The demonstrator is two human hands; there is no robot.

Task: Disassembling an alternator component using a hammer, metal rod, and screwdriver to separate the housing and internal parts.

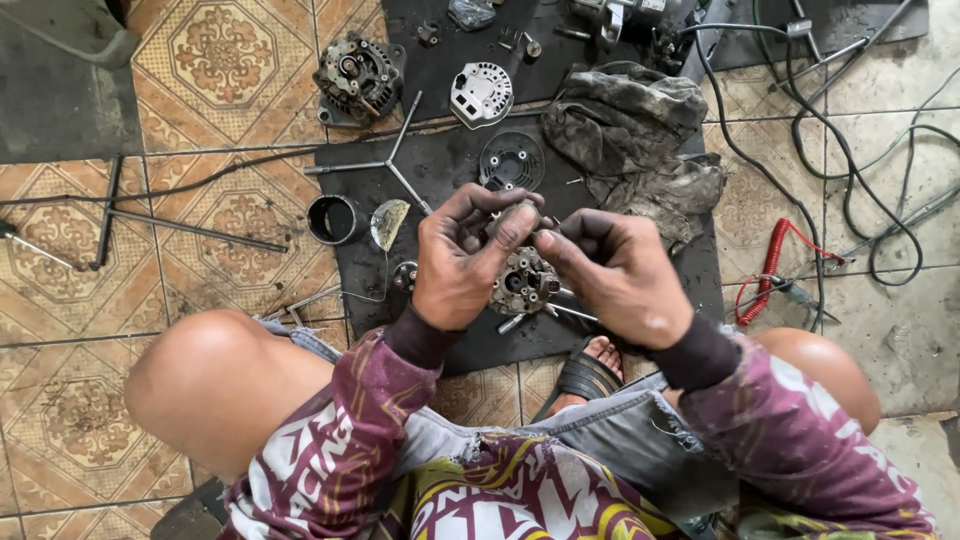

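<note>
Greasy metal, a small part (515,215), is being pinched between both my hands, left (465,258) and right (612,272), above the rotor housing (522,283) on the mat (440,165).

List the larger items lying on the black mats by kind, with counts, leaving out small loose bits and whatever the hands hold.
Alternator body: 1
White finned cover: 1
Round black plate: 1
Three-armed wrench: 1
Open tin can: 1
Dirty rag: 1
Total: 6
</note>
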